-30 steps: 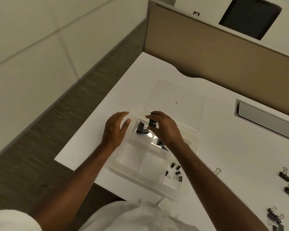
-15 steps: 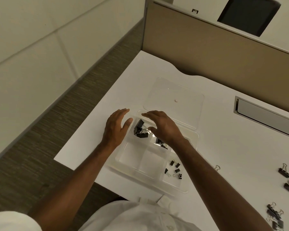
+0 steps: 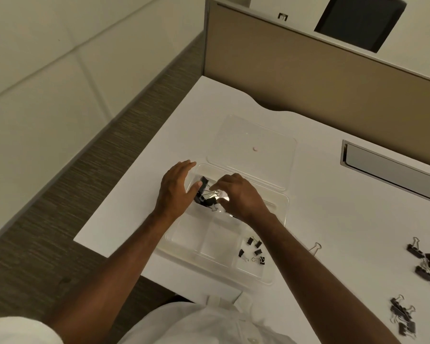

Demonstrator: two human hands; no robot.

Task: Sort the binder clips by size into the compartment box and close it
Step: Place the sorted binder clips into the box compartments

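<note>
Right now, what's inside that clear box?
The compartment box holds small clips in its near-right cell and large clips far-left; the right hand covers the cell beneath it.

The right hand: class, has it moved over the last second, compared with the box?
Yes. The right hand has lowered toward the box's far-left compartment, nearer the large clips.

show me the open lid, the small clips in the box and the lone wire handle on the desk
open lid (image 3: 252, 142): head view, on its flat clear panel.
small clips (image 3: 255, 250): head view, on the middle of the cluster in the near right compartment.
lone wire handle (image 3: 315, 247): head view, on its wire loop.
</note>
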